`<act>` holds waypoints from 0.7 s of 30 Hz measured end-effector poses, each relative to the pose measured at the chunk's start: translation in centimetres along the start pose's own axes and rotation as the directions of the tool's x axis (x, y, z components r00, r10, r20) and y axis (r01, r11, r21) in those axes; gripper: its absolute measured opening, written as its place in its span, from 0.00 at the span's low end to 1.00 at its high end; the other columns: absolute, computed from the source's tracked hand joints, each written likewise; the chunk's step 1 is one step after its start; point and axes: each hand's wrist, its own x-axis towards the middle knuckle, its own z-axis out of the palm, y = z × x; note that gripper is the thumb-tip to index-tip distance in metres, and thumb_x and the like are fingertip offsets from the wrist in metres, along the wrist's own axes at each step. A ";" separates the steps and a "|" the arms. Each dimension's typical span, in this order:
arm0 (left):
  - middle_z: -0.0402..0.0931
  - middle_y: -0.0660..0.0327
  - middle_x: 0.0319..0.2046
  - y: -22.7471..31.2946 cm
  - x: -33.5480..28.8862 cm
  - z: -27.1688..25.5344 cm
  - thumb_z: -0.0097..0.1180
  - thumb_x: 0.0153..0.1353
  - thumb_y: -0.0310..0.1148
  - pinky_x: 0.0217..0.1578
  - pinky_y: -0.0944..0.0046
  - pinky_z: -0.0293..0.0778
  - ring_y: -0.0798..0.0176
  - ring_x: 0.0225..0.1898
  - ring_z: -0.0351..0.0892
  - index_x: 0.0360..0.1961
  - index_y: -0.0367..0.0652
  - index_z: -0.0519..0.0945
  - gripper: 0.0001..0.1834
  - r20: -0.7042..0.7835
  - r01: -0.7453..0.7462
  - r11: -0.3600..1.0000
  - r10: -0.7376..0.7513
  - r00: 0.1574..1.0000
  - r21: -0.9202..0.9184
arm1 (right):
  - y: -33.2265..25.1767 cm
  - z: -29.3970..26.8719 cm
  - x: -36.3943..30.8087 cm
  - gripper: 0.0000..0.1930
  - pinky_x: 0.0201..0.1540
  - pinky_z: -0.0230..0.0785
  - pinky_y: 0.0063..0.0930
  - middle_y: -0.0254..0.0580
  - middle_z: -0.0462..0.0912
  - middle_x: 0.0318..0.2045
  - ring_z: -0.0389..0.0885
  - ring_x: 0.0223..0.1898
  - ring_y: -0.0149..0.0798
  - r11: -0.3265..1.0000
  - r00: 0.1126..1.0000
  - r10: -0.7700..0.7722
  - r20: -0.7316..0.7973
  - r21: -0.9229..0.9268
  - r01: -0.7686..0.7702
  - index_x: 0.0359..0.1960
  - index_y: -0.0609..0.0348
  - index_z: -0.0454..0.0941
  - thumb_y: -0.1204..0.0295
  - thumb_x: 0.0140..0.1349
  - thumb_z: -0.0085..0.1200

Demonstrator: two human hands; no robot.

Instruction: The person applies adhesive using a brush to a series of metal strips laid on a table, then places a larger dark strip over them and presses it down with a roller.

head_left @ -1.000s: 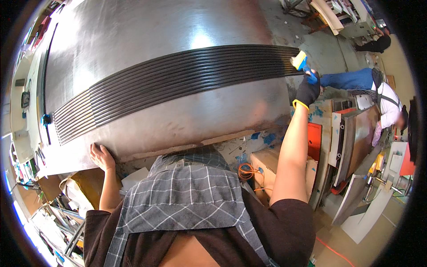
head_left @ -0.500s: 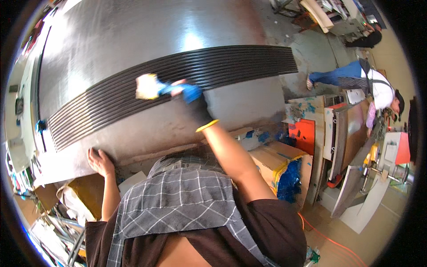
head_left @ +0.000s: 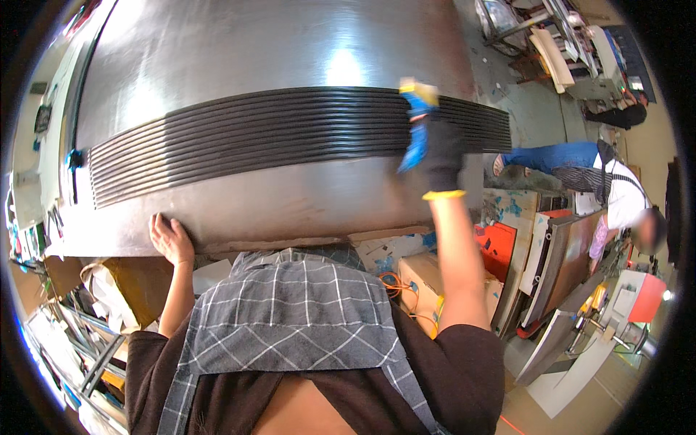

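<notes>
Sheet metal [head_left: 275,58] fills the far half of the view, a broad shiny steel panel with a band of black ribbed grooves [head_left: 290,138] running across it from left to right. The right hand [head_left: 438,148], in a dark glove with a yellow cuff, is clenched on a blue and white cloth [head_left: 415,119] and presses it against the right part of the ribbed band. The bare left hand [head_left: 170,239] lies flat and released, fingers spread, on the near left edge of the sheet, grasping nothing. A grey checked apron [head_left: 290,319] covers the person's front. To the right, cardboard boxes [head_left: 424,279] and an orange panel [head_left: 496,250] stand on the floor, and another person in jeans [head_left: 587,167] bends over well apart from the sheet.
</notes>
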 end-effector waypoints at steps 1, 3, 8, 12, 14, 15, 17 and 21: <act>0.63 0.47 0.62 -0.2 -0.5 -0.3 0.50 0.64 0.40 0.64 0.48 0.55 0.44 0.64 0.59 0.59 0.39 0.68 0.25 0.010 0.020 1.000 -0.020 1.000 -0.007 | -7.3 -1.5 -2.5 0.10 0.29 0.72 0.39 0.44 0.81 0.25 0.82 0.27 0.46 0.952 0.969 -0.248 -0.016 0.182 0.246 0.36 0.51 0.81 0.62 0.55 0.59; 0.63 0.48 0.62 -0.2 -0.2 -0.5 0.52 0.63 0.39 0.64 0.48 0.54 0.45 0.64 0.59 0.59 0.40 0.68 0.25 0.027 0.010 0.998 -0.008 1.000 -0.069 | -16.2 0.9 -8.4 0.10 0.30 0.70 0.39 0.41 0.78 0.26 0.77 0.27 0.45 0.749 0.810 -0.526 -0.260 0.310 0.585 0.39 0.49 0.80 0.69 0.54 0.59; 0.67 0.52 0.59 -5.0 2.6 -1.6 0.55 0.62 0.37 0.63 0.49 0.55 0.48 0.62 0.61 0.55 0.41 0.71 0.21 0.017 -0.170 0.970 0.175 0.984 -0.171 | -27.3 0.3 -12.0 0.08 0.34 0.72 0.36 0.42 0.80 0.27 0.79 0.29 0.43 0.457 0.786 -0.452 -0.421 0.648 0.610 0.36 0.54 0.80 0.67 0.57 0.59; 0.68 0.52 0.57 -12.3 5.6 -1.2 0.54 0.64 0.37 0.62 0.49 0.57 0.47 0.60 0.63 0.53 0.41 0.73 0.19 -0.035 -0.134 0.981 0.131 0.991 -0.139 | -19.8 2.3 -5.3 0.05 0.29 0.68 0.23 0.31 0.76 0.22 0.74 0.23 0.29 -0.019 0.870 0.431 0.239 0.966 -0.256 0.37 0.55 0.77 0.69 0.65 0.50; 0.67 0.53 0.59 -14.8 6.8 -0.9 0.53 0.64 0.40 0.62 0.50 0.57 0.48 0.61 0.63 0.56 0.43 0.71 0.21 -0.009 -0.105 0.987 0.104 0.994 -0.118 | -17.4 1.3 -3.4 0.09 0.25 0.63 0.18 0.31 0.74 0.21 0.69 0.19 0.25 0.020 0.715 0.697 0.053 0.996 -0.093 0.32 0.58 0.76 0.66 0.64 0.51; 0.66 0.53 0.59 -15.3 7.2 -1.3 0.53 0.64 0.41 0.62 0.50 0.57 0.48 0.61 0.62 0.57 0.43 0.71 0.22 -0.028 -0.087 0.990 0.084 0.996 -0.115 | -16.9 2.3 -3.9 0.09 0.26 0.63 0.18 0.31 0.75 0.21 0.71 0.21 0.25 -0.059 0.747 0.653 0.124 0.992 -0.113 0.29 0.56 0.76 0.65 0.65 0.51; 0.66 0.54 0.59 -16.4 7.4 -1.0 0.53 0.64 0.42 0.62 0.50 0.57 0.48 0.62 0.62 0.57 0.44 0.71 0.23 -0.026 -0.054 0.991 0.051 0.998 -0.125 | -19.7 3.4 -6.2 0.10 0.28 0.65 0.19 0.32 0.76 0.22 0.73 0.23 0.25 -0.103 0.809 0.529 0.255 0.966 -0.237 0.28 0.55 0.76 0.65 0.65 0.52; 0.66 0.54 0.60 -16.5 7.0 -1.3 0.53 0.64 0.42 0.63 0.50 0.56 0.48 0.62 0.62 0.57 0.44 0.71 0.23 -0.007 -0.014 0.992 0.013 1.000 -0.129 | -31.0 5.0 -13.1 0.09 0.32 0.68 0.24 0.32 0.77 0.24 0.74 0.25 0.27 0.136 0.930 0.196 0.311 0.931 -0.340 0.35 0.57 0.80 0.65 0.63 0.55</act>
